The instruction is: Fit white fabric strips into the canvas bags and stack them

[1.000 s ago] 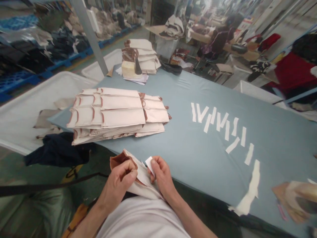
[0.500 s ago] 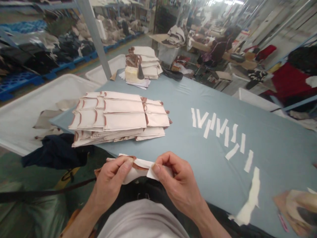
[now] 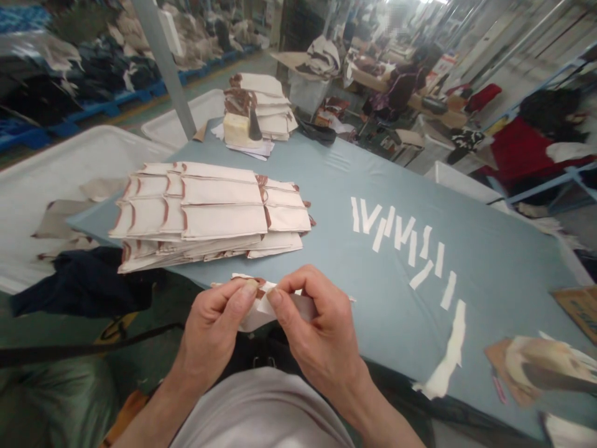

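Observation:
Close to my body, at the near edge of the table, I hold a cream fabric piece with brown trim (image 3: 254, 318). My left hand (image 3: 212, 330) pinches its trimmed edge between thumb and forefinger. On the same edge, a short way to the right, my right hand (image 3: 321, 317) is closed in a pinch, a white flap under its thumb. Whether that flap is a loose strip or part of the piece, I cannot tell. Just beyond my hands lie stacked cream fabric pieces with brown edging (image 3: 224, 218). Small white strips (image 3: 413, 249) are spread to the right.
The blue-grey table (image 3: 326, 249) also bears a longer, ragged white strip (image 3: 450, 361) and a pink-handled tool (image 3: 499, 387) at right. A second cream stack (image 3: 273, 106) stands at the back beside a yellowish block (image 3: 237, 129). White bins (image 3: 97, 162) flank the left side.
My right hand has moved left along the edge, so the two pinches are now closer together. The view has shifted a little, and the table's contents appear farther left and higher.

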### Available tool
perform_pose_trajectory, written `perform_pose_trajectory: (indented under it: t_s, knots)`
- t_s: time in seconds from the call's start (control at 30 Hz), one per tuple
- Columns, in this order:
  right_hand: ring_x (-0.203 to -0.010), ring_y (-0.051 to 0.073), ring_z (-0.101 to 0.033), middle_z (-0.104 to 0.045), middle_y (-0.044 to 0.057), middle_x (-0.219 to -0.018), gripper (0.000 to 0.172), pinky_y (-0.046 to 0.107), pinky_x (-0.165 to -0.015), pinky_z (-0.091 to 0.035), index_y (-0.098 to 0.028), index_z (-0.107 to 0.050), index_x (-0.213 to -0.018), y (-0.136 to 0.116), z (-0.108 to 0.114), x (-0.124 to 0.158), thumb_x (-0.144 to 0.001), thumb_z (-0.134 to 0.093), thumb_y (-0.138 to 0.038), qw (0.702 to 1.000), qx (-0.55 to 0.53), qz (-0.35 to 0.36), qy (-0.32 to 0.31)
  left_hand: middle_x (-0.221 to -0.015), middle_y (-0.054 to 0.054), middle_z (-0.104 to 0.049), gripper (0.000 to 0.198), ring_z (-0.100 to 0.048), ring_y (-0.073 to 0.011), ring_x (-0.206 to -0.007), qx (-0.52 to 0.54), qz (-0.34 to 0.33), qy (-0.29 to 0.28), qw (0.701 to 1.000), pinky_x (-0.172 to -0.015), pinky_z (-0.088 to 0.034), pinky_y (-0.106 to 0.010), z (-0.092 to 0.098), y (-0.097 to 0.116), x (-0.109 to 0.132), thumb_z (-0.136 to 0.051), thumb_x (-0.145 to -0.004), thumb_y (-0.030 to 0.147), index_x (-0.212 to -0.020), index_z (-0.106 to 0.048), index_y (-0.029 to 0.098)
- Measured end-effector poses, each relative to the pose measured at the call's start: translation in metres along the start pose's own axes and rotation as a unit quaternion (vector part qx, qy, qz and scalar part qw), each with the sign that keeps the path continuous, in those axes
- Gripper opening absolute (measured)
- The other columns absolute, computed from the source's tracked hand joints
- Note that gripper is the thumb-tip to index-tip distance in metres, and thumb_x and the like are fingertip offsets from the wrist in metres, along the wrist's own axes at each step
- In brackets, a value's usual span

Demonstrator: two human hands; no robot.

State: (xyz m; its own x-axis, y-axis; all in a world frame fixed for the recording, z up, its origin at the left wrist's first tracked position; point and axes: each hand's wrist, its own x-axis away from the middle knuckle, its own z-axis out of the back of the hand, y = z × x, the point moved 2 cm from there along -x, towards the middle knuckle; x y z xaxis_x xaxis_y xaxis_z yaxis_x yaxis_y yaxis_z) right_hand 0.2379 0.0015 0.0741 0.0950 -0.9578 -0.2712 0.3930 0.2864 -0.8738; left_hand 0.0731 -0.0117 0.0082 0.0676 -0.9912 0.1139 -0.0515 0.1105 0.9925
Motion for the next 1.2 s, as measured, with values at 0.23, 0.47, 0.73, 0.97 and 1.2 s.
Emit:
perform_pose_trajectory:
  t_s: [0.23,0.47,0.73,0.97,1.2]
  knots:
    - [-0.079,0.015,-0.067,-0.073,0.002,-0.085,0.016,0.026,-0.073,-0.049,-0.020,-0.069,-0.085,0.014,-0.008,0.004,-0.101,-0.068,-0.021,0.999,-0.004,0.036,0.008,-0.073,-0.003,-0.065,0.043,-0.055,-0.0187,-0.071,-0.018,-0.005,-0.024,1.000,-0.065,-0.047,-0.028,0.001,-0.002,-0.001,-0.069,-0.101,0.052,-0.077,-0.078,0.018]
    - [-0.074,0.015,-0.065,-0.074,0.002,-0.085,0.016,0.028,-0.072,-0.049,-0.021,-0.070,-0.086,0.024,-0.008,0.007,-0.101,-0.067,-0.024,1.000,-0.016,-0.002,-0.025,-0.072,0.000,-0.057,0.044,-0.047,-0.0155,-0.068,-0.003,0.021,-0.042,0.999,-0.062,-0.041,-0.027,-0.001,-0.002,-0.001,-0.067,-0.103,0.048,-0.072,-0.070,0.018]
    - [-0.074,0.015,-0.065,-0.075,0.002,-0.085,0.017,0.028,-0.074,-0.052,-0.022,-0.070,-0.085,0.029,-0.005,0.006,-0.101,-0.068,-0.025,0.997,-0.023,-0.011,-0.074,-0.068,0.001,-0.052,0.048,-0.044,-0.0150,-0.066,-0.021,0.032,-0.036,0.999,-0.060,-0.039,-0.027,-0.002,-0.003,0.004,-0.067,-0.100,0.050,-0.065,-0.065,0.018]
    - [-0.077,0.016,-0.068,-0.075,0.003,-0.085,0.018,0.027,-0.072,-0.051,-0.023,-0.066,-0.085,0.030,-0.013,0.014,-0.102,-0.065,-0.021,0.998,0.035,0.051,-0.015,-0.067,0.000,-0.058,0.047,-0.047,-0.0152,-0.064,-0.005,0.045,0.000,0.999,-0.059,-0.041,-0.027,-0.005,-0.006,0.006,-0.070,-0.097,0.050,-0.062,-0.064,0.019]
    - [-0.076,0.016,-0.069,-0.074,0.002,-0.082,0.020,0.027,-0.071,-0.049,-0.023,-0.063,-0.083,0.027,-0.021,0.019,-0.103,-0.064,-0.021,0.995,0.066,0.063,0.043,-0.068,0.000,-0.058,0.048,-0.049,-0.0159,-0.066,-0.030,0.012,0.009,0.999,-0.060,-0.043,-0.027,-0.004,-0.005,0.007,-0.069,-0.100,0.050,-0.065,-0.067,0.019]
